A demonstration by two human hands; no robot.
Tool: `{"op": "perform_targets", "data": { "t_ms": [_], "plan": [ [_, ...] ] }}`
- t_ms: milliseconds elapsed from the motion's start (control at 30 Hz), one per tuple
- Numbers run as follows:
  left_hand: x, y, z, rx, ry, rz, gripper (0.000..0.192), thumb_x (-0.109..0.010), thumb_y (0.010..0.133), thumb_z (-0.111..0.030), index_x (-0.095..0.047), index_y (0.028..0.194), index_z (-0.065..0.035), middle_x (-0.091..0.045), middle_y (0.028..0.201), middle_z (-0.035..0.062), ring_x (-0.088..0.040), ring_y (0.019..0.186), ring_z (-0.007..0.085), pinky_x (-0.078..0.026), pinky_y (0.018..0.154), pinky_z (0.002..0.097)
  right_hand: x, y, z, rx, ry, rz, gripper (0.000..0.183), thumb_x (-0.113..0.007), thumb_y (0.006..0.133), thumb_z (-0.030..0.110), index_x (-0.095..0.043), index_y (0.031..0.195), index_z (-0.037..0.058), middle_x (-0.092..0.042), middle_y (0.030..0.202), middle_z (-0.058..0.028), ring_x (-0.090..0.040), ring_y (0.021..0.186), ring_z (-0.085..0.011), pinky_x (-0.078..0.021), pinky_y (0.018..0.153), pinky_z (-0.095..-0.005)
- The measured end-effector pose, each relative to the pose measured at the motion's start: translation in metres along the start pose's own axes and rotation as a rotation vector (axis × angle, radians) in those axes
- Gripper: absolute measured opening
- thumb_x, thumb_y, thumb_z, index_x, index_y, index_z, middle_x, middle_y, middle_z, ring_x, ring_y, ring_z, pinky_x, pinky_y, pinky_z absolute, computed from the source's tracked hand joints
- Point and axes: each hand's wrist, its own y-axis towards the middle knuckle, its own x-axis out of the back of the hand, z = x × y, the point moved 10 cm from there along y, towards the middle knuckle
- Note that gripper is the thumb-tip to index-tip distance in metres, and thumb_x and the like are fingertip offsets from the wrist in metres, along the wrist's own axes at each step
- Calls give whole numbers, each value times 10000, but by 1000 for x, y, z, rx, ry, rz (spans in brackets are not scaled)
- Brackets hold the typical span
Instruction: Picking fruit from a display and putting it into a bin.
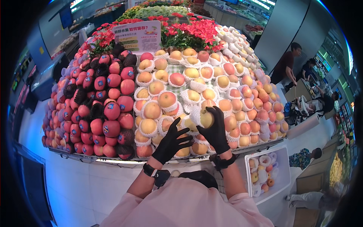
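My right hand [217,129], in a black glove, grips a yellow-green apple [206,119] partly wrapped in a white foam net [195,114], above the near middle of a fruit display. My left hand [173,140], gloved too, is at the display's front, fingers apart, with nothing held. Yellow and pink apples [152,110] in white foam nets lie around both hands. Left of them are dark red apples [111,128], some with stickers and some in black nets. A piece of green checked cloth [175,74] shows between the apples farther back.
A white foam box [286,173] with loose apples and nets stands on the floor at right. Red flowers [198,31] and a sign [138,37] with writing stand behind the apples. A metal rail [99,160] edges the display. Several people are in the aisle at right.
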Motion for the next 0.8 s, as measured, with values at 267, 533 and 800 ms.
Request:
{"op": "perform_targets", "data": {
  "t_ms": [267,533,800],
  "plan": [
    [7,1,12,-16,-17,-140,486,-480,967,-264,-278,1384,-118,-454,1259,66,-504,1121,176,-516,831,309,-57,-49,26,-58,80,140,820,-813,630,115,-370,1316,42,-333,1336,-204,-357,1252,-368,-347,1031,-429],
    [4,-6,-26,-492,1144,-158,581,-509,954,-294,-214,1401,-67,-417,1281,76,-471,1139,173,-485,887,321,-46,-44,12,-146,313,117,819,-817,677,179,-339,1314,-12,-446,1259,-164,-469,1170,-267,-409,971,-376],
    [20,-8,-18,-468,744,-149,509,-545,925,-198,-316,1354,-44,-414,1318,120,-478,1143,222,-446,920,340,-39,-34,27,-85,262,94,767,-830,653,147,-392,1261,-12,-490,1190,-149,-506,1106,-259,-429,936,-353]
  ]
}}
